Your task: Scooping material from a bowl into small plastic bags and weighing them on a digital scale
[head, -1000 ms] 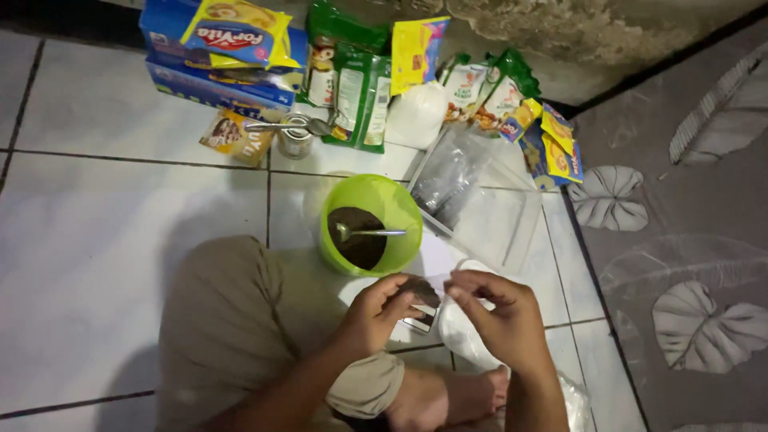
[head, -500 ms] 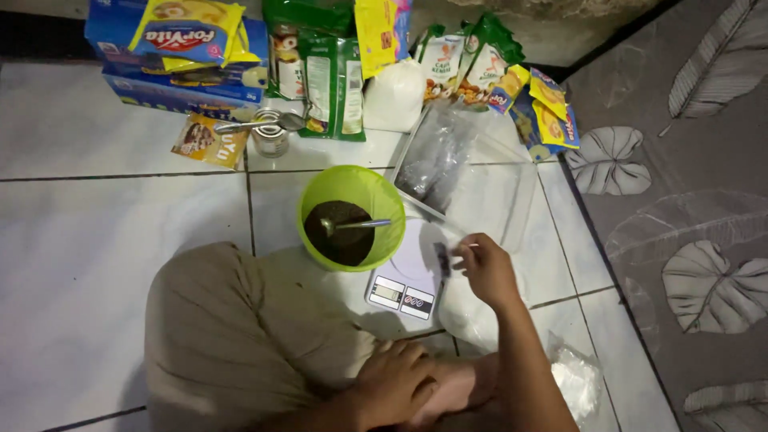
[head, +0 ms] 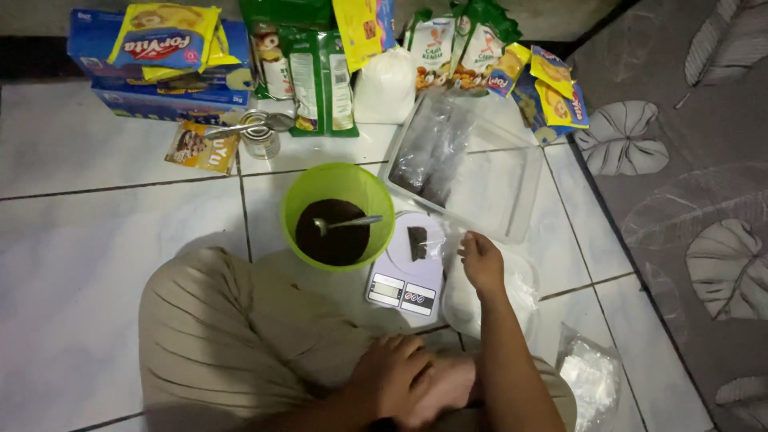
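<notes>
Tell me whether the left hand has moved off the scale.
Yes. The left hand has pulled back from the white scale toward the person's lap, away from the green bowl.

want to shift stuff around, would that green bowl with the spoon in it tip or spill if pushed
The green bowl looks like light plastic on smooth tile, so it would probably slide rather than tip. Its dark filling sits low, likely steadying it. The loose spoon leaning across it may rattle or shift.

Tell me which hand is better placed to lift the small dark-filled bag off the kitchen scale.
Right. The right hand hovers just beside the small bag on the kitchen scale, fingers toward it. The left hand rests back on the person's crossed legs, farther away.
</notes>
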